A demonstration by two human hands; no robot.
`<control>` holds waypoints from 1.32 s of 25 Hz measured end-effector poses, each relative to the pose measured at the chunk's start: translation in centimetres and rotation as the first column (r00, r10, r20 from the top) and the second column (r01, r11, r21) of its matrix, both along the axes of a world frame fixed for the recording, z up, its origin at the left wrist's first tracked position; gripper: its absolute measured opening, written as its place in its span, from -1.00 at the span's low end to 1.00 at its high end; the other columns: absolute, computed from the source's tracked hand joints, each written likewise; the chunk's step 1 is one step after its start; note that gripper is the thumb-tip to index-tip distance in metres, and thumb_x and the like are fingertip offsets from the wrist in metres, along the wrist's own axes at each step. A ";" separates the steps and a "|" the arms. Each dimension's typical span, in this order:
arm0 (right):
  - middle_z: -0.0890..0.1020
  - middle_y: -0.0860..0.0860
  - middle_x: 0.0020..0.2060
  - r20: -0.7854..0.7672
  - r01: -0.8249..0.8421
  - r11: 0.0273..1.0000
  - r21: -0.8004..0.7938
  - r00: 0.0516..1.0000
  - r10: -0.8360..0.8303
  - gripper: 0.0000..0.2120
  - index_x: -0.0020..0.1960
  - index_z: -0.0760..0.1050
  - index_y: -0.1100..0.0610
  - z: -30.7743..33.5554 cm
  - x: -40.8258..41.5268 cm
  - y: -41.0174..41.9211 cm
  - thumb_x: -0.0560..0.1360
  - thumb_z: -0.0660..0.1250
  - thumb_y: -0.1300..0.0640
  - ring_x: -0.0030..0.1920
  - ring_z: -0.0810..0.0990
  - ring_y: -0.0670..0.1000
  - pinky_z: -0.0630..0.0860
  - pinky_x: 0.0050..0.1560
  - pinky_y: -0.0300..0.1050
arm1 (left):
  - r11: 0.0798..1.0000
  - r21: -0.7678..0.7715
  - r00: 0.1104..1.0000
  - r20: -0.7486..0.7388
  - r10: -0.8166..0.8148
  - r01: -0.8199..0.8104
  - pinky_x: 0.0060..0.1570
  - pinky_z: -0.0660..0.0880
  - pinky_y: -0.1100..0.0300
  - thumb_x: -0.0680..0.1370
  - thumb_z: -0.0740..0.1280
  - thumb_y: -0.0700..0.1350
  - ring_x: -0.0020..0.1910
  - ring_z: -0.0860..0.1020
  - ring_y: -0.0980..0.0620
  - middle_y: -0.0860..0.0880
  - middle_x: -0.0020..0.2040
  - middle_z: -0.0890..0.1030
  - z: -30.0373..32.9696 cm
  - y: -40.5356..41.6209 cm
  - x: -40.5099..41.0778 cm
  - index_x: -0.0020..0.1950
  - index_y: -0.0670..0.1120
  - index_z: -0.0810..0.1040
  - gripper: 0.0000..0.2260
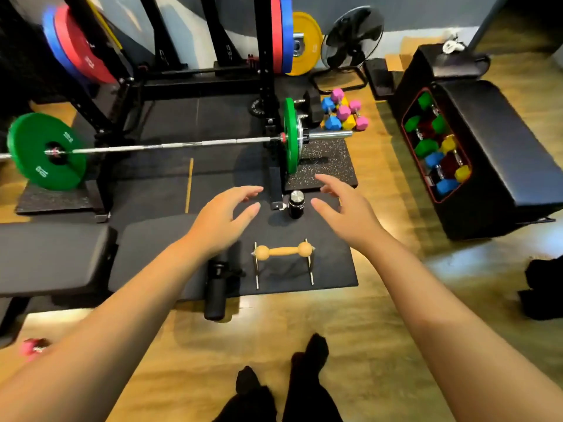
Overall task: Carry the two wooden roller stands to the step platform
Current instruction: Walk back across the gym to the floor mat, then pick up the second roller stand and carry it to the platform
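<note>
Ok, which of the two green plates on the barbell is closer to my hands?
The green plate on the bar's right end, seen edge-on just beyond the right hand. The other green plate sits far left, facing the camera.

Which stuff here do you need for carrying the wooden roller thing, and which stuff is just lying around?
For the job:
wooden roller stand, on the black mat
left hand, open and empty
right hand, open and empty
Only one stand shows, and no step platform that I can be sure of.

Just lying about:
black bottle
green barbell
pile of coloured dumbbells
fan
padded bench
</note>
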State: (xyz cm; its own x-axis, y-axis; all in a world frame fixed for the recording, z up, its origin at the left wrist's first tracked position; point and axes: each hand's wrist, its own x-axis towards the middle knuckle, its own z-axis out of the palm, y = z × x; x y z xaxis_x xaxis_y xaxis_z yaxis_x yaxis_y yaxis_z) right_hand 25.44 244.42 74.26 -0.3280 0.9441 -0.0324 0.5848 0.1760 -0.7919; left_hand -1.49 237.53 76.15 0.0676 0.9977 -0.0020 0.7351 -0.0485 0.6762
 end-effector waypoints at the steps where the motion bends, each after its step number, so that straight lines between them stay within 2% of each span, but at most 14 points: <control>1: 0.59 -0.06 0.22 0.000 -0.011 1.000 -0.029 1.000 0.011 -0.50 0.53 0.42 -0.08 -1.9 0.0 1.5 0.61 0.38 -0.03 0.30 0.53 -0.01 0.46 0.22 -0.04 | 0.999 -0.020 1.000 0.002 0.025 -0.025 0.24 0.47 0.09 0.68 0.28 -0.04 0.29 0.54 0.10 0.05 0.34 0.60 -1.6 1.2 0.2 0.48 0.00 0.50 -0.65; 5: 0.58 -0.11 0.27 -0.089 -0.005 0.995 -0.102 0.996 -0.004 -0.46 0.54 0.40 -0.09 -11.0 -0.2 6.0 0.58 0.40 0.01 0.30 0.54 -0.05 0.52 0.28 0.09 | 0.989 -0.039 0.985 0.093 0.142 -0.139 0.31 0.44 0.14 0.67 0.31 -0.06 0.27 0.54 0.15 0.08 0.32 0.61 -9.1 6.2 0.6 0.46 0.02 0.51 -0.66; 10: 0.56 -0.14 0.22 -0.111 0.011 0.983 -0.185 0.993 -0.033 -0.39 0.49 0.32 -0.34 -28.0 -1.0 10.4 0.52 0.45 -0.03 0.15 0.57 -0.04 0.59 0.07 0.11 | 0.985 -0.056 0.957 0.234 0.173 -0.165 0.34 0.42 0.17 0.64 0.35 -0.08 0.25 0.56 0.13 0.10 0.28 0.62 -25.3 12.3 2.1 0.47 0.03 0.49 -0.62; 14: 0.55 -0.11 0.23 -0.082 0.035 0.964 -0.265 0.995 -0.058 -0.23 0.49 0.32 -0.31 -40.5 1.3 12.7 0.38 0.58 -0.10 0.24 0.51 -0.20 0.52 0.10 -0.09 | 0.971 -0.052 0.911 0.339 0.236 -0.232 0.33 0.47 0.06 0.60 0.39 0.04 0.27 0.57 0.11 0.06 0.31 0.60 -39.2 13.9 1.6 0.47 0.11 0.43 -0.56; 16: 0.53 -0.06 0.28 -0.031 0.017 0.950 -0.313 0.999 -0.028 -0.05 0.55 0.29 -0.26 -46.6 3.0 12.8 0.27 0.68 -0.14 0.26 0.47 -0.24 0.46 0.15 -0.26 | 0.917 -0.122 0.800 0.454 0.393 -0.381 0.32 0.48 0.12 0.58 0.35 0.16 0.29 0.57 0.13 0.02 0.31 0.60 -45.8 13.8 0.4 0.46 0.11 0.41 -0.54; 18: 0.50 -0.02 0.32 0.008 0.012 0.935 -0.355 1.000 -0.010 0.09 0.59 0.24 -0.22 -52.0 4.2 12.1 0.19 0.71 -0.17 0.29 0.45 -0.23 0.41 0.17 -0.39 | 0.774 -0.286 0.573 0.539 0.618 -0.565 0.32 0.45 0.13 0.58 0.16 0.31 0.27 0.57 0.18 0.07 0.30 0.62 -51.6 13.4 -1.1 0.45 0.12 0.45 -0.50; 19: 0.49 0.00 0.35 0.019 0.029 0.924 -0.381 1.000 -0.023 0.12 0.61 0.21 -0.21 -54.5 4.7 11.7 0.16 0.69 -0.18 0.32 0.45 -0.18 0.39 0.18 -0.41 | 0.690 -0.384 0.458 0.539 0.707 -0.613 0.36 0.42 0.09 0.59 0.05 0.35 0.28 0.57 0.20 0.12 0.30 0.63 -54.2 13.1 -1.7 0.46 0.15 0.46 -0.46; 21: 0.46 0.03 0.42 0.030 0.073 0.898 -0.435 0.997 -0.067 0.17 0.63 0.15 -0.23 -58.9 5.5 10.7 0.15 0.68 -0.18 0.41 0.42 -0.11 0.38 0.25 -0.35 | 0.591 -0.469 0.354 0.501 0.790 -0.656 0.45 0.35 0.02 0.56 -0.03 0.37 0.33 0.53 0.21 0.12 0.37 0.58 -58.8 12.0 -2.3 0.54 0.17 0.38 -0.38; 23: 0.41 0.00 0.49 0.026 0.102 0.865 -0.491 0.994 -0.103 0.20 0.62 0.09 -0.31 -62.8 5.7 10.2 0.15 0.69 -0.22 0.47 0.37 -0.12 0.38 0.33 -0.18 | 0.586 -0.418 0.394 0.461 0.795 -0.694 0.46 0.32 0.16 0.49 0.08 0.40 0.42 0.45 0.21 0.04 0.49 0.47 -62.7 9.7 -2.2 0.64 0.15 0.13 -0.25; 25: 0.38 -0.03 0.52 0.015 0.120 0.829 -0.545 0.991 -0.134 0.24 0.61 0.04 -0.37 -66.5 5.5 10.2 0.13 0.71 -0.26 0.49 0.35 -0.10 0.39 0.36 -0.04 | 0.672 -0.360 0.545 0.398 0.738 -0.647 0.42 0.28 0.29 0.50 0.22 0.33 0.53 0.33 0.15 -0.08 0.58 0.34 -66.8 7.1 -1.9 0.68 0.12 -0.11 -0.14; 27: 0.36 -0.02 0.54 0.034 0.159 0.798 -0.581 0.985 -0.171 0.26 0.63 0.00 -0.34 -70.0 5.2 10.3 0.16 0.72 -0.19 0.49 0.35 -0.05 0.40 0.38 0.01 | 0.716 -0.391 0.624 0.353 0.697 -0.578 0.50 0.23 0.11 0.50 0.35 0.28 0.61 0.20 0.08 -0.15 0.64 0.21 -71.0 5.5 -2.1 0.67 0.13 -0.21 -0.04; 29: 0.35 -0.01 0.55 0.073 0.186 0.784 -0.592 0.981 -0.178 0.24 0.66 -0.01 -0.26 -72.9 4.8 10.4 0.24 0.72 -0.07 0.49 0.35 -0.03 0.40 0.35 -0.03 | 0.719 -0.449 0.659 0.314 0.683 -0.531 0.52 0.16 0.05 0.41 0.48 0.32 0.63 0.11 0.10 -0.10 0.68 0.12 -74.3 5.3 -2.4 0.66 0.19 -0.22 0.08; 31: 0.41 -0.05 0.50 0.090 0.196 0.777 -0.598 0.980 -0.179 0.11 0.64 0.12 -0.15 -75.4 4.0 10.3 0.29 0.71 0.01 0.46 0.39 -0.05 0.42 0.32 -0.07 | 0.689 -0.533 0.682 0.256 0.685 -0.491 0.46 0.18 0.20 0.29 0.56 0.36 0.60 0.18 0.13 0.02 0.66 0.18 -77.2 5.7 -2.7 0.66 0.21 -0.12 0.16; 33: 0.53 -0.11 0.36 0.097 0.258 0.730 -0.633 0.962 -0.256 -0.15 0.51 0.35 -0.05 -77.4 2.9 10.3 0.33 0.69 0.04 0.39 0.48 -0.04 0.49 0.20 -0.12 | 0.642 -0.614 0.677 0.226 0.700 -0.459 0.31 0.29 0.39 0.29 0.63 0.26 0.48 0.33 0.16 0.10 0.53 0.37 -79.9 6.6 -2.7 0.59 0.17 0.16 0.01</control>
State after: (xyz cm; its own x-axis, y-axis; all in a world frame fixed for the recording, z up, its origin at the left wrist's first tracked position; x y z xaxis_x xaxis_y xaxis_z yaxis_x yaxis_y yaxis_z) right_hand 28.35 254.76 -3.11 -0.0744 0.7523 -0.6546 0.5357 -0.5235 -0.6626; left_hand -4.24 244.08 -3.76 -0.4109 0.6872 -0.5990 0.1316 0.6949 0.7069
